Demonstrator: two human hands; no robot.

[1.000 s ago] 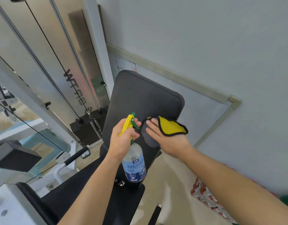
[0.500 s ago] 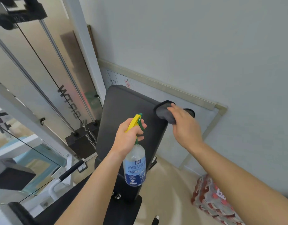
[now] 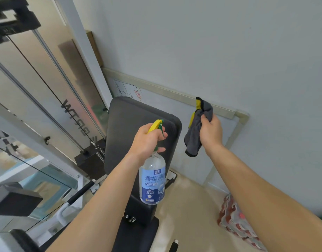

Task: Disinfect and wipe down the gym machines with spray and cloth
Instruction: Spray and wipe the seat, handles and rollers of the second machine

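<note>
The spray bottle [image 3: 152, 180] hangs upright in the left hand [image 3: 146, 140], in front of the black backrest pad [image 3: 131, 139] of the gym machine. It is a clear plastic bottle with a blue and white label printed with Chinese characters, "70~75%" and "99.9%". Its shoulder above the label looks transparent, and the liquid level cannot be made out. The left fingers are curled round the neck, just under the yellow and green trigger head [image 3: 156, 125], whose nozzle points toward the pad.

To the right, the right hand [image 3: 211, 132] grips a bunched cloth [image 3: 193, 137], with its fingers closed round the middle. The cloth is grey with a yellow side and black edging. It droops below the fist and pokes up above it, held in the air just beside the pad's upper right corner and apart from it.

Behind the cloth, a framed whiteboard [image 3: 165, 106] leans against the pale wall. The black weight stack [image 3: 89, 160], cables and white uprights of the machine stand to the left. Below the backrest is the seat pad [image 3: 138, 235]. On the floor at the lower right sits a shrink-wrapped pack of drinks [image 3: 236, 222], red and white through the film.
</note>
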